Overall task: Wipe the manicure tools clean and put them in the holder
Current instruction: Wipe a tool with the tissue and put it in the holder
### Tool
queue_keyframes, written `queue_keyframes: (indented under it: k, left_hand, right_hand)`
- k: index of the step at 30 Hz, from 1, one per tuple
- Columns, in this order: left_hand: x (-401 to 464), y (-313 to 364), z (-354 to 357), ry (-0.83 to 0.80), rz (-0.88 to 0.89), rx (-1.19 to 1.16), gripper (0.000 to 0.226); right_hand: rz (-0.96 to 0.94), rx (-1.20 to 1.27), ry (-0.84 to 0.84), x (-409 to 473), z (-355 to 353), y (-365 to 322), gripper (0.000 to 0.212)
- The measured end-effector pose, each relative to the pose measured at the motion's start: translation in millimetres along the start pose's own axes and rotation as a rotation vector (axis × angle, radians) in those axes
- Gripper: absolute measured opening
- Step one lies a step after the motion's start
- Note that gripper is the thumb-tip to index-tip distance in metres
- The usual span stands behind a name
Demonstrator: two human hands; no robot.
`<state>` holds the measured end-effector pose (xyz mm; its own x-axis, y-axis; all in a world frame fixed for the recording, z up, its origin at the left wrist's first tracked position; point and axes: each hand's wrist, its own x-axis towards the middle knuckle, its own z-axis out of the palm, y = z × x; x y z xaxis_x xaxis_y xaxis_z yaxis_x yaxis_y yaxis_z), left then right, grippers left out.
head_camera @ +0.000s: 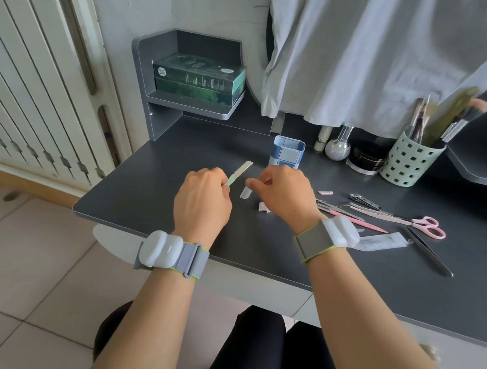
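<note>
Left hand (202, 194) gripping razor (238, 172), blade up-right (long axis diagonal)

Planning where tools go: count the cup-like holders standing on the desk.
2. A blue checked holder stands mid-desk just beyond the right hand. A green perforated holder, full of brushes, stands at the right rear. The hanging cloth may hide others.

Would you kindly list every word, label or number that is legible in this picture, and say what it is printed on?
None can be read.
Green boxes on the shelf: white print and round seals, too small and blurred.
Clear packet on the desk: fine lines of print, illegible.
Blue checked holder: pattern only, no text.
</note>
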<state>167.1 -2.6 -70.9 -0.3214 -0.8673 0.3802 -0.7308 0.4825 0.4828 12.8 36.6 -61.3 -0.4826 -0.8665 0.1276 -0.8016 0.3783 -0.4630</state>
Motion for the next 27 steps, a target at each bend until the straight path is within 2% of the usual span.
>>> queue_keyframes:
  k: [4,8,12,19,27]
  left_hand:
    - [0.8,-1.9,-1.0,0.006,-0.011,-0.001,0.014]
    - [1.5,-3.2,-2.2,0.016,-0.017,0.010,0.016]
    - [2.8,-6.0,-1.1,0.015,-0.022,0.009,0.016]
    - [4.0,-8.1,1.6,0.009,-0.030,0.010,0.015]
    - [4.6,-8.7,2.3,0.012,-0.050,0.015,0.014]
  right_hand:
    - [0.001,-0.134,0.016,4.9,10.4,-9.0,0.051]
    - [-0.008,-0.205,0.040,4.2,19.2,-15.1,0.056]
    - [-0.015,-0.223,0.030,5.4,21.3,-17.9,0.054]
    - [-0.011,-0.181,0.034,5.4,20.5,-17.2,0.036]
    - [-0.027,-0.247,0.054,2.2,16.6,-16.8,0.037]
